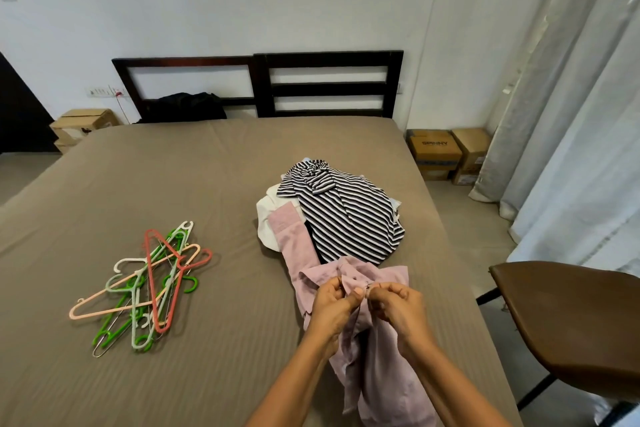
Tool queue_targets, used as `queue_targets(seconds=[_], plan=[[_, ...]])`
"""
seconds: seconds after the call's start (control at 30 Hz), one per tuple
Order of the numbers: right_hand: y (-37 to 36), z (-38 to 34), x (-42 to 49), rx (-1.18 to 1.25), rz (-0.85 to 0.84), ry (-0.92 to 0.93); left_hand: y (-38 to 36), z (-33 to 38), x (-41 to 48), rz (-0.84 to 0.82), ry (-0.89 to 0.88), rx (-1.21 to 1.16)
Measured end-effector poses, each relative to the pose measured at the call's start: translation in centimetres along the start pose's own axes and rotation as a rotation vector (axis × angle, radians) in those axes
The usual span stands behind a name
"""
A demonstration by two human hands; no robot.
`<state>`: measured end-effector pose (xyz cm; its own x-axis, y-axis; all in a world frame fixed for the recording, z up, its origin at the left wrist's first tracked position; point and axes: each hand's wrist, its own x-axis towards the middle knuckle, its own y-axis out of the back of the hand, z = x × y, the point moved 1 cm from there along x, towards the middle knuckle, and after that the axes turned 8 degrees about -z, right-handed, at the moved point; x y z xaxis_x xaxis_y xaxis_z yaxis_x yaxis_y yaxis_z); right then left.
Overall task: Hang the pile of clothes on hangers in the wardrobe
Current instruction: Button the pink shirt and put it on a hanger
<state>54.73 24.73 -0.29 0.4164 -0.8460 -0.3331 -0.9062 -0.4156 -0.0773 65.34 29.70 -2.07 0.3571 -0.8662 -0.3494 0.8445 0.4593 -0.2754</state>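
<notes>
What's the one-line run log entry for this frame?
step: handling shirt front | left hand: pinching pink shirt | right hand: pinching same | hangers: untouched on bed | striped top: on pile

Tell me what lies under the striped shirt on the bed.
A white garment pokes out at the left of the striped shirt, and a pale blue edge at the right. A pink shirt sleeve lies alongside. How many clothes are beneath is hidden.

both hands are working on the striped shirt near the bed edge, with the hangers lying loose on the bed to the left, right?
Not quite. The head view shows the left hand and right hand pinching the pink shirt, not the striped shirt, which lies untouched on the pile behind. The hangers do lie loose to the left.
</notes>
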Motion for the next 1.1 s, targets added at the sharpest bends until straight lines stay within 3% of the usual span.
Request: queue_targets(seconds=[0.1,0.23,0.3,0.43,0.6,0.67,0.83,0.93,1.0,1.1], plan=[[0.3,0.1,0.4,0.005,-0.040,-0.097,0.3,-0.6,0.1,-0.019,0.022,0.010],[-0.3,0.9,-0.8,-0.600,0.139,0.302,-0.4,-1.2,0.6,0.102,0.053,0.156],[-0.8,0.9,-1.2,-0.690,0.231,0.393,-1.0,-0.9,0.6,0.179,0.063,0.244],[-0.6,0.8,-1.3,-0.491,0.211,0.380,-1.7,-0.2,0.1,0.127,0.096,0.015],[-0.3,0.4,-0.4,-0.029,0.092,0.018,-1.4,-0.1,-0.2,0.012,0.116,-0.145],[-0.1,0.0,-0.4,0.054,0.053,-0.071,-1.2,-0.5,-0.1,-0.015,0.111,-0.170],[-0.2,0.1,-1.9,-0.605,0.168,0.421,-1.7,-0.4,0.3,0.083,0.126,0.009],[-0.2,0.3,-1.9,-0.682,0.217,0.541,-2.2,0.1,0.1,0.135,0.136,0.058],[-0.1,0.3,-1.8,-0.508,0.179,0.453,-2.3,0.2,-0.1,0.066,0.136,-0.036],[0.1,-0.6,-1.3,-0.087,0.034,0.115,-1.8,0.1,-0.3,-0.014,0.116,-0.059]])
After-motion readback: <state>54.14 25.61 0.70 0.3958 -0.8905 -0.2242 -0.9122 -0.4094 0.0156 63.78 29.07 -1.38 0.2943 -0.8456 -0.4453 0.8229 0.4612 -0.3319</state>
